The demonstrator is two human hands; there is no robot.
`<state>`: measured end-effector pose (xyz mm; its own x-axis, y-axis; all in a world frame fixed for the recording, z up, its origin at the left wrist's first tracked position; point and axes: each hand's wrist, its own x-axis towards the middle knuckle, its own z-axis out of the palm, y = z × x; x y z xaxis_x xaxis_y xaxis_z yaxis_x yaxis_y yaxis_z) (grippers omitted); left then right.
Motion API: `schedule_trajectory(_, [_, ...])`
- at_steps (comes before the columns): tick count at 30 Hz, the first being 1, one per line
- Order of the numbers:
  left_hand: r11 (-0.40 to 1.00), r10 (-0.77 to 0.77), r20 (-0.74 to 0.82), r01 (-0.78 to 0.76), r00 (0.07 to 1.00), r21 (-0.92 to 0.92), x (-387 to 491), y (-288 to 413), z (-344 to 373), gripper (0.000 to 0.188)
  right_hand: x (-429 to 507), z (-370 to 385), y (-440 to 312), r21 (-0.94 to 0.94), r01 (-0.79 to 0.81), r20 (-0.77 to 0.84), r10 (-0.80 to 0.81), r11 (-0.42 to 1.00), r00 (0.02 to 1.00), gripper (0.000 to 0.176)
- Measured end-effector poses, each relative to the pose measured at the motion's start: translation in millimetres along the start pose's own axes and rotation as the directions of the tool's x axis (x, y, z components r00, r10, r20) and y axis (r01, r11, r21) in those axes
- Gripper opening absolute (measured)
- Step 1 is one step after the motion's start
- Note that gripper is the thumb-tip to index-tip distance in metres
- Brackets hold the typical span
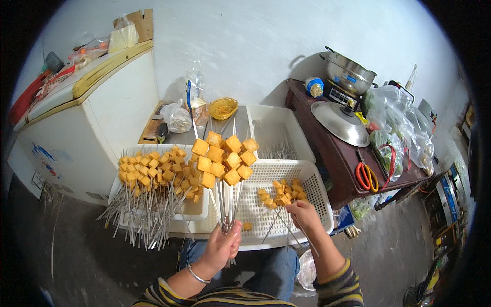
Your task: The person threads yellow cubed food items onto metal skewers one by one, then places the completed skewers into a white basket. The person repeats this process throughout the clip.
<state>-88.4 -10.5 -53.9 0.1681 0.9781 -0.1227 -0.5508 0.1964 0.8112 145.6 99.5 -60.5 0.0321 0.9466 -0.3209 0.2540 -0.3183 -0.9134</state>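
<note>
My left hand (226, 241) is closed round the lower ends of a bundle of metal skewers (226, 199), held upright. Golden fried tofu cubes (224, 159) are threaded on their upper parts. My right hand (303, 215) grips a metal skewer at the near right of a white perforated plastic basket (322, 192). Beside its fingertips lie several skewers with tofu cubes (284, 193), and one cube (247, 226) rests apart nearer my left hand. On the left, a white plastic tray (205, 207) carries a large heap of tofu skewers (153, 172), their bare metal ends hanging over its near edge.
Behind the basket, a white bin (308, 147) holds bare skewers. A wicker basket (223, 108) and plastic bags stand near the wall. At right, a dark red table (337, 165) bears a wok lid (339, 122), a steel pot (349, 73) and scissors (367, 176). A chest freezer (122, 92) stands left.
</note>
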Motion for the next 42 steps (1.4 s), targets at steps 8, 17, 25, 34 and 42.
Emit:
schedule_trajectory(8, [0.987,0.147,0.203,-0.131,0.968,-0.092,8,-26,26,0.047,-73,81,-70,0.183,0.428,0.029,-0.441,0.885,0.897,0.019])
schedule_trajectory(17, [0.970,0.199,-0.015,-0.195,0.980,0.143,-37,50,-20,0.020,-45,99,-116,-0.069,0.777,0.002,-0.779,0.626,0.628,0.017])
schedule_trajectory(25, [0.614,0.732,-0.496,-0.136,0.466,0.777,-118,124,-160,0.028,217,162,-152,-0.770,0.521,0.184,-0.653,0.368,0.735,0.028])
schedule_trajectory(34, [0.730,0.636,-0.734,0.123,0.240,0.672,-190,163,-207,0.025,368,271,-141,-0.923,0.357,0.275,-0.403,0.144,0.873,0.040])
schedule_trajectory(42, [0.890,0.456,-0.881,-0.081,0.127,0.449,-185,145,-239,0.029,474,297,-114,-0.924,0.377,0.337,-0.327,0.067,0.883,0.052])
